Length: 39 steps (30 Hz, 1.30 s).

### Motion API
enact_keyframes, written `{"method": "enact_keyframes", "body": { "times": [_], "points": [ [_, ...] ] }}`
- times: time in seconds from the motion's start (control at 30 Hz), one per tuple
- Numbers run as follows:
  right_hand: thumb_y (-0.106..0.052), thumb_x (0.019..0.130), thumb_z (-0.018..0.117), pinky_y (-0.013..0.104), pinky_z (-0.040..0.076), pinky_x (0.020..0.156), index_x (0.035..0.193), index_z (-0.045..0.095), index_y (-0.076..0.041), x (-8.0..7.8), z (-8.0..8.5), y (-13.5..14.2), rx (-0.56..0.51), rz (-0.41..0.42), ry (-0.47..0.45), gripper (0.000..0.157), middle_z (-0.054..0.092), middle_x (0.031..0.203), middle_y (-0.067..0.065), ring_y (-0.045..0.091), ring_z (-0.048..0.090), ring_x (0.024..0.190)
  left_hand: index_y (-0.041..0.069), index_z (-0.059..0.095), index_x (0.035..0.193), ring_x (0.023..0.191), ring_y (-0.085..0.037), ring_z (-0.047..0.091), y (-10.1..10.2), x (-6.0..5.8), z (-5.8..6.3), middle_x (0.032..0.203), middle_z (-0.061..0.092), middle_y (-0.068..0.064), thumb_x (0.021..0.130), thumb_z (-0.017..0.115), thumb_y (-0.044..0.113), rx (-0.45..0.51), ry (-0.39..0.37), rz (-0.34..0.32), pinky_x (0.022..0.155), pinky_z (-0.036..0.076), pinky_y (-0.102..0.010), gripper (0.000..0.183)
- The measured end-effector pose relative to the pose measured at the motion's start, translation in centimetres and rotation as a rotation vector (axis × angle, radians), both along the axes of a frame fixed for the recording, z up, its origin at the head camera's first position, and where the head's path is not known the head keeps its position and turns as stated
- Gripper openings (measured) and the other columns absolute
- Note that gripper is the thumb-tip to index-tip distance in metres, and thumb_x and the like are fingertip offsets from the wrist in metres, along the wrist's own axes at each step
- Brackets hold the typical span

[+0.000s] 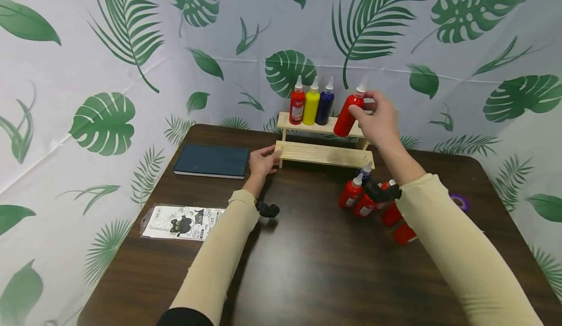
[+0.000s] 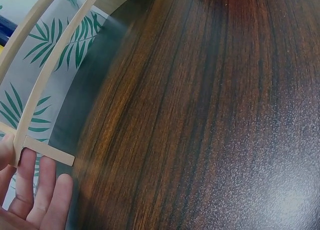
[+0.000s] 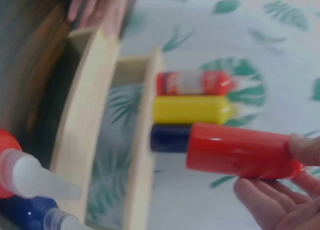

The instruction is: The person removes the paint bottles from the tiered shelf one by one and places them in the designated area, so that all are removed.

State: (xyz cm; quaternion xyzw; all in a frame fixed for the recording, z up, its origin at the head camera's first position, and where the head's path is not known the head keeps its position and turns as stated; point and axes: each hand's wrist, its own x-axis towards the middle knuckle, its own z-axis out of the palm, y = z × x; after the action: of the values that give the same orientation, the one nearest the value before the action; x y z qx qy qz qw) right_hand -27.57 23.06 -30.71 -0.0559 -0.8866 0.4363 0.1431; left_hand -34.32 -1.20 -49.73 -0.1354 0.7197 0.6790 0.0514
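Observation:
My right hand [image 1: 378,118] pinches a red squeeze bottle [image 1: 345,120] near its white nozzle, tilted, over the right part of the upper tier of a small wooden two-tier rack [image 1: 325,153]. On that tier a red bottle [image 1: 297,105], a yellow bottle [image 1: 311,105] and a dark blue bottle [image 1: 325,105] stand upright in a row at the left. The lower tier bears nothing. With thumb and fingers, my left hand [image 1: 262,162] grips the left end of the lower tier; in the left wrist view its fingers [image 2: 45,190] show beneath the board.
Several red bottles [image 1: 351,194] and a blue-capped dark bottle [image 1: 365,171] are grouped right of centre, some lying down, partly behind my right arm. A dark notebook [image 1: 211,160] and a packaged cat-print set [image 1: 182,222] lie at left. A purple tape roll [image 1: 460,202] sits at right.

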Motion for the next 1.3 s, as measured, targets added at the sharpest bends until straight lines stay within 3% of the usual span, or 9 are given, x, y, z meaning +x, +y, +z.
{"method": "enact_keyframes", "body": {
  "times": [0.2,0.3,0.43,0.67,0.8,1.0,1.3],
  "points": [
    [-0.039,0.093,0.060,0.044,0.052,0.086,0.143,0.040,-0.015,5.9,1.3,0.9,-0.015,0.061,-0.008,0.059,0.052,0.137,0.016,0.035,0.058,0.115,0.021,0.071,0.117,0.077,-0.020,0.071,-0.2,-0.1,-0.1,0.088,0.073,-0.011,0.084,0.075,0.027,-0.002,-0.015,0.010,0.059,0.058,-0.032,0.034],
    [-0.041,0.092,0.061,0.034,0.054,0.081,0.143,0.042,-0.017,9.0,1.0,1.9,0.019,0.054,-0.008,0.060,0.052,0.136,0.015,0.035,0.060,0.112,0.020,0.070,0.118,0.078,-0.020,0.071,-0.1,-0.1,0.0,0.088,0.073,-0.011,0.084,0.075,0.027,-0.006,-0.009,0.006,0.061,0.058,-0.033,0.035],
    [-0.044,0.091,0.061,0.020,0.052,0.075,0.144,0.042,-0.021,12.8,-0.3,3.4,0.072,-0.013,-0.024,0.061,0.053,0.137,0.014,0.033,0.061,0.110,0.018,0.070,0.118,0.078,-0.021,0.071,0.0,-0.1,0.2,0.088,0.073,-0.010,0.085,0.074,0.026,-0.016,0.000,0.012,0.062,0.058,-0.034,0.034],
    [-0.032,0.092,0.063,0.025,0.052,0.079,0.143,0.045,-0.018,17.8,-4.3,4.8,0.087,-0.122,-0.015,0.056,0.055,0.134,0.017,0.041,0.059,0.111,0.018,0.071,0.117,0.080,-0.021,0.071,0.0,-0.1,0.3,0.089,0.073,-0.010,0.085,0.075,0.026,-0.021,-0.003,0.018,0.061,0.058,-0.033,0.034],
    [-0.028,0.091,0.065,0.023,0.049,0.081,0.141,0.047,-0.014,18.8,-7.4,4.7,0.097,-0.183,-0.001,0.055,0.056,0.133,0.015,0.038,0.061,0.110,0.018,0.071,0.117,0.082,-0.023,0.071,0.0,-0.1,0.3,0.090,0.073,-0.011,0.085,0.074,0.025,-0.013,0.007,0.019,0.061,0.058,-0.033,0.033],
    [-0.024,0.089,0.069,0.038,0.049,0.078,0.137,0.050,-0.007,19.0,-11.4,4.4,0.117,-0.250,-0.016,0.054,0.059,0.126,0.024,0.041,0.063,0.103,0.019,0.070,0.118,0.083,-0.024,0.071,0.1,0.0,0.1,0.091,0.073,-0.013,0.085,0.075,0.026,0.003,0.004,0.007,0.064,0.058,-0.036,0.034],
    [-0.021,0.086,0.073,0.055,0.048,0.087,0.130,0.054,-0.008,18.3,-14.5,4.0,0.185,-0.313,-0.012,0.049,0.063,0.121,0.022,0.040,0.066,0.099,0.019,0.071,0.117,0.081,-0.023,0.071,0.2,-0.1,-0.1,0.089,0.072,-0.011,0.085,0.075,0.026,-0.012,0.001,0.014,0.061,0.058,-0.034,0.034]
  ]
}}
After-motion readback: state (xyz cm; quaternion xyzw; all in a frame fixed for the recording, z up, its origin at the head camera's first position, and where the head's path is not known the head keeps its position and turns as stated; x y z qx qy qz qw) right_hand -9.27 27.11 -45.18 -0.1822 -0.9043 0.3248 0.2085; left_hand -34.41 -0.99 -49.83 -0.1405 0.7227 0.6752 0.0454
